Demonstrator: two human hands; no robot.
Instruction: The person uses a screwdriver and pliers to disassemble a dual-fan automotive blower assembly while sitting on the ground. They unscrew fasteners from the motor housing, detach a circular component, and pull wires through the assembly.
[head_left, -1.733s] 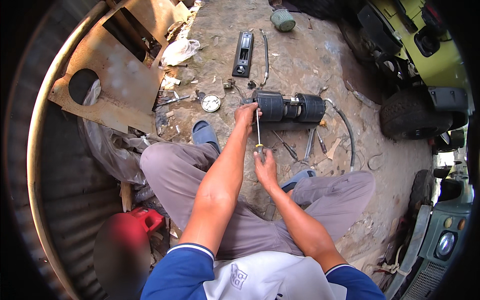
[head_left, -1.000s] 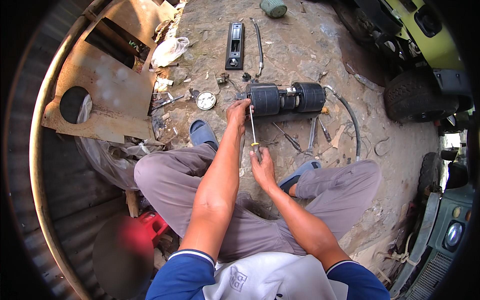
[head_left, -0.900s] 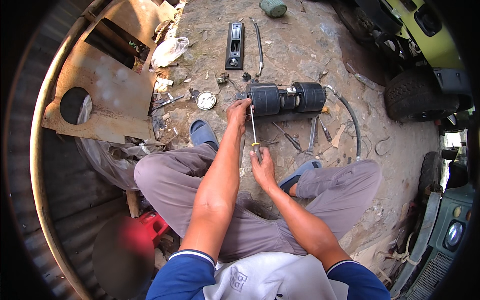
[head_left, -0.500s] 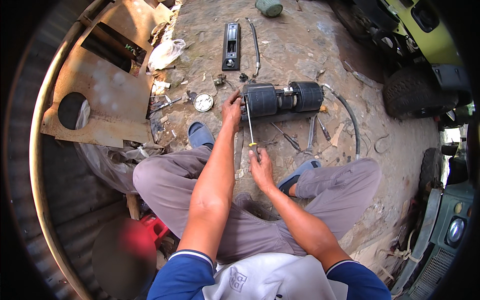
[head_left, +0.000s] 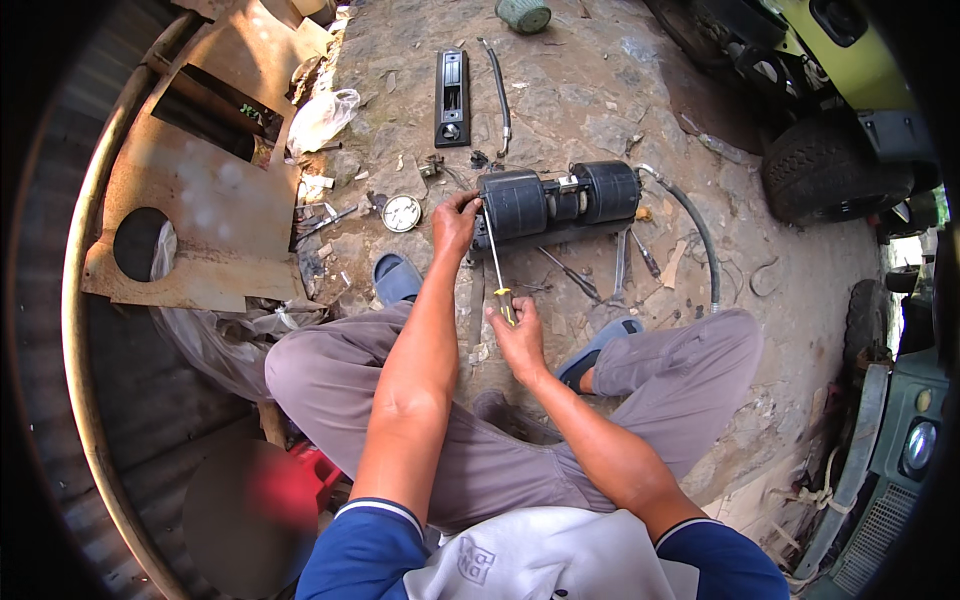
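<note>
On the ground before me lies a black car blower unit (head_left: 512, 203) with two rounded drum housings. My left hand (head_left: 456, 226) grips its left end, fingertips closed at the edge of the left drum. A long screwdriver (head_left: 503, 300) with a yellow and black handle is pinched in my right hand (head_left: 519, 338), its shaft slanting up to that same end. The tip meets the housing beside my left fingers; what it touches is too small to tell. A grey-black hose (head_left: 697, 222) curves from the unit's right side.
Behind the unit lie a black control panel (head_left: 452, 98) and a short hose (head_left: 497, 95). A round gauge (head_left: 401, 213) sits to the left. Nearer are a screwdriver (head_left: 570, 274) and a spanner (head_left: 622, 265). A rusty metal sheet (head_left: 210, 180) stands left, vehicles with a tyre (head_left: 835, 172) right.
My right hand has shifted its grip on the screwdriver, and more of the handle now shows above the fingers. The left hand stays at the blower's end; the view has shifted slightly.
</note>
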